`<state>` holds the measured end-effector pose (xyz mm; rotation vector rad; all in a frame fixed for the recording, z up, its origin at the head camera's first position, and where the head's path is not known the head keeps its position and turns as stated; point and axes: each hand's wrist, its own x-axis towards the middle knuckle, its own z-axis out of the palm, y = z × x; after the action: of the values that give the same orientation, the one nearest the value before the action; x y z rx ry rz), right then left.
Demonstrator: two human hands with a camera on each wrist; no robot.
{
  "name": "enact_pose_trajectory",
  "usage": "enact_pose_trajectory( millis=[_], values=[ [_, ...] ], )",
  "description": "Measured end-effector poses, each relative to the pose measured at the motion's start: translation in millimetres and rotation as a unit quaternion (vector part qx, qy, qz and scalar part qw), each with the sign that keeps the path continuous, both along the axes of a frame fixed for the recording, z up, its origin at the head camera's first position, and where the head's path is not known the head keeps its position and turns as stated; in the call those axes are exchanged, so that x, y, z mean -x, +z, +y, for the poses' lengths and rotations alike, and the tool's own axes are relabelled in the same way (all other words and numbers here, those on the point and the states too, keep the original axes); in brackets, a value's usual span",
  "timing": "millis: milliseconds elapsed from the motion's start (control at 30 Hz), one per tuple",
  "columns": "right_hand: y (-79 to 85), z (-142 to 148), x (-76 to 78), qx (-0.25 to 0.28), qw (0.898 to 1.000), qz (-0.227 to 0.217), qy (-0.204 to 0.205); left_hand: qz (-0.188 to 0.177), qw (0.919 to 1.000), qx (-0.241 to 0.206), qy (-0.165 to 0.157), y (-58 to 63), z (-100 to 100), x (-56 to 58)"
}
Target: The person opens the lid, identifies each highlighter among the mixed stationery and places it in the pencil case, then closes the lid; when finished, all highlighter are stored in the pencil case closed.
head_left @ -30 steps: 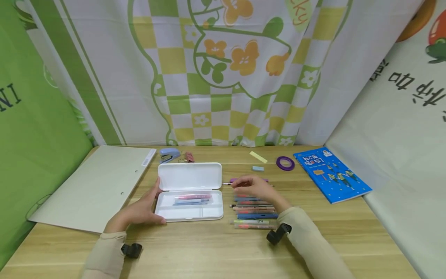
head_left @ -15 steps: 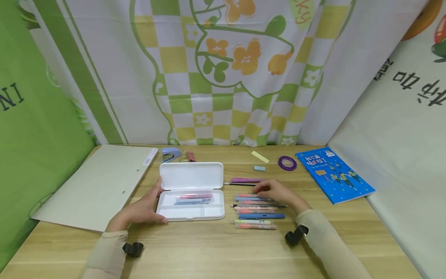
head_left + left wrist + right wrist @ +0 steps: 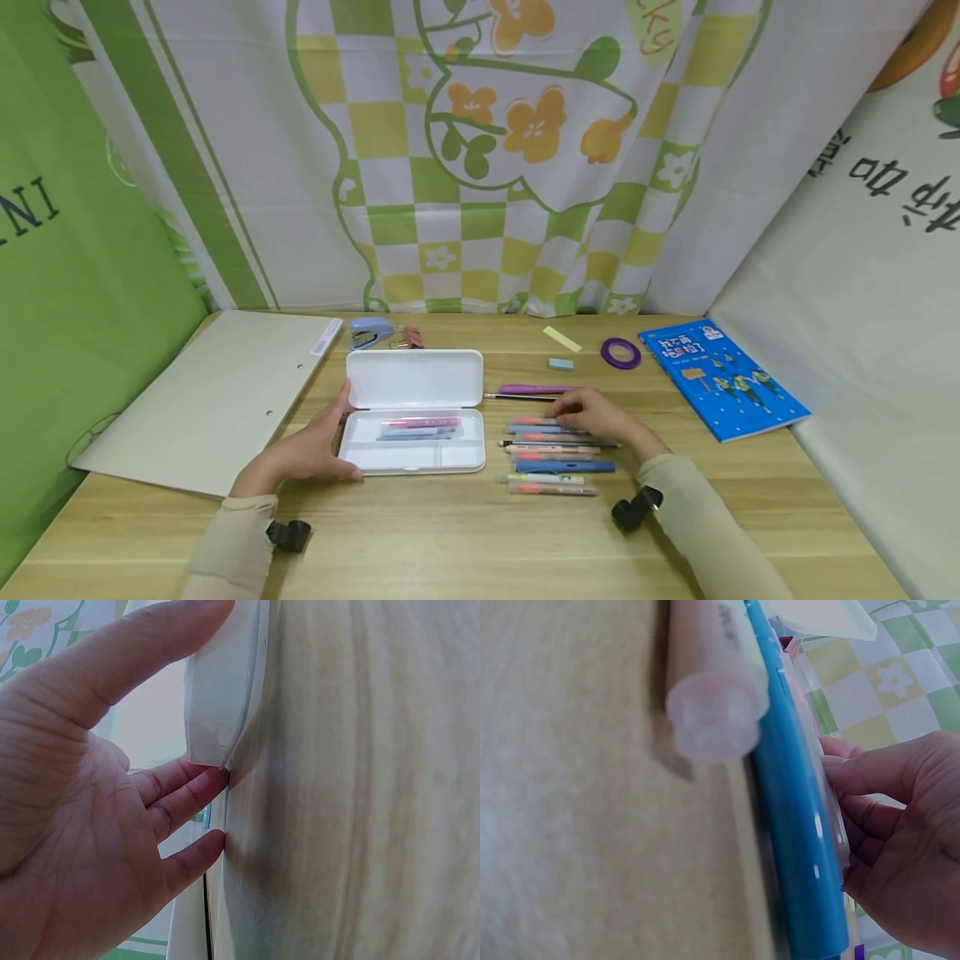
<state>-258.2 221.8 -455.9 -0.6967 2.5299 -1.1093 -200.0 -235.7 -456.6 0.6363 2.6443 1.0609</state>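
Observation:
A white pencil case (image 3: 415,379) lies with its lid raised and several pens (image 3: 418,429) in its back compartment. My left hand (image 3: 311,446) holds the case's left end, thumb at the front corner and fingers at the side; the left wrist view shows the thumb over the case (image 3: 221,697). My right hand (image 3: 596,414) is at the right end of the rearmost pen (image 3: 528,422) in a row, thumb and fingers curled and seemingly pinching it. In the right wrist view, a blue pen (image 3: 791,802) partly hides the fingertips of the right hand (image 3: 907,832).
Several pens, including a blue one (image 3: 562,467), lie in the row. Behind them are a purple pen (image 3: 532,389), a pencil (image 3: 521,397), an eraser (image 3: 561,364) and purple tape (image 3: 620,352). A stapler (image 3: 371,332), a board (image 3: 210,400) and a blue book (image 3: 723,379) lie around.
My right hand has moved right, from beside the pencil to the right end of the rearmost pen, and has stayed there since. The left hand keeps its place on the pencil case.

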Motion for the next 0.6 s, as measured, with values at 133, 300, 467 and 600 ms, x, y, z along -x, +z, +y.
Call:
enact_pose_trajectory(
  millis=[133,300,467,600],
  values=[
    [0.4,0,-1.3,0.002,1.0,-0.001,-0.014,-0.005,1.0,0.004,0.002,2.0,1,-0.9],
    [4.8,-3,-3.0,0.014,1.0,0.002,-0.02,-0.003,1.0,0.006,0.001,3.3,0,-0.9],
    [16.8,-21,-7.5,0.027,0.999,0.025,0.0,0.001,1.0,0.004,0.002,3.9,1,-1.6],
    [21.8,-50,-8.9,0.059,0.997,0.029,0.027,-0.007,0.9999,0.007,0.005,3.6,2,-1.8]
  ],
)
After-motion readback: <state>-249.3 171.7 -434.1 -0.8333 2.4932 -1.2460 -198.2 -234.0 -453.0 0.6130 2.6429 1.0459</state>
